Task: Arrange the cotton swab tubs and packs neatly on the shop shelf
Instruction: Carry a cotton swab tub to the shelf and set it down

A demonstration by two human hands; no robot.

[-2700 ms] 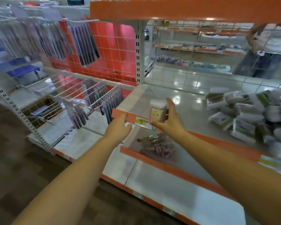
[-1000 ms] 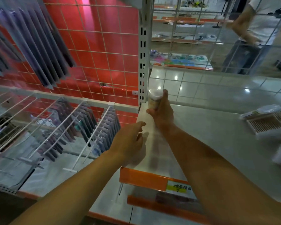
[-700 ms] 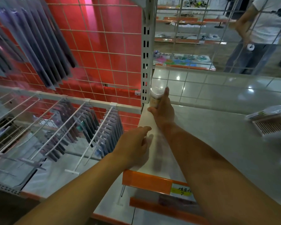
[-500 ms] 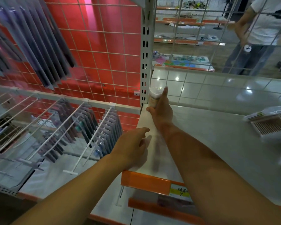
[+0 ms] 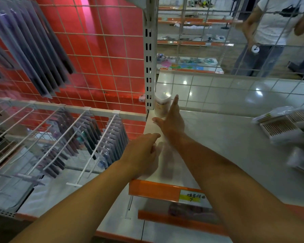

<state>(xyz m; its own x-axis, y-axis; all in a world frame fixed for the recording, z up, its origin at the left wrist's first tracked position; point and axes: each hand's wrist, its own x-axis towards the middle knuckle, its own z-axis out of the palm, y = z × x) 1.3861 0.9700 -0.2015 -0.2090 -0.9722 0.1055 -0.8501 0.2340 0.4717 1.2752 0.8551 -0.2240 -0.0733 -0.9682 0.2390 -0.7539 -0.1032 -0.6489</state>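
Note:
A small round cotton swab tub (image 5: pixel 162 106) stands upright in the back left corner of the white shelf (image 5: pixel 218 137), against the slotted upright. My right hand (image 5: pixel 171 118) is beside it with fingers stretched straight, the fingertips along the tub's right side. My left hand (image 5: pixel 141 151) hovers low over the shelf's left front edge, fingers loosely curled, holding nothing. More cotton swab packs (image 5: pixel 284 123) lie at the shelf's right edge, blurred.
A slotted white upright (image 5: pixel 149 67) and wire mesh back the shelf. Left of it hang rows of packaged goods on white hooks (image 5: pixel 95 135) before a red grid panel. A person (image 5: pixel 274 32) stands behind the mesh. An orange price strip (image 5: pixel 165 190) edges the shelf front.
My right hand carried the tub to the back left corner, set it down and opened its fingers. My left hand moved from the shelf's front edge to above its left side.

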